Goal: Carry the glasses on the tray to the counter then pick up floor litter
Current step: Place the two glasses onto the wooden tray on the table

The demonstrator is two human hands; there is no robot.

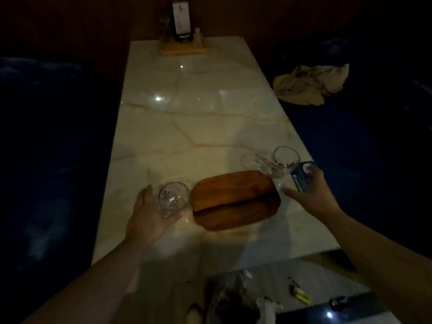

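Note:
An empty wooden tray (236, 198) lies near the front of a pale marble table (198, 118). My left hand (149, 216) is wrapped around a clear glass (173, 198) that stands just left of the tray. My right hand (308, 190) holds a dark blue card (302, 176) at the tray's right end. A second clear glass (284, 161) stands right beside that hand, near the table's right edge; whether the fingers touch it is unclear. Litter (299, 292) lies on the floor below the table's front edge.
A wooden holder with a menu card (183, 40) stands at the table's far end. Dark blue seats flank the table; a crumpled beige cloth (311, 84) lies on the right seat. A bag-like heap (236, 298) sits on the floor in front.

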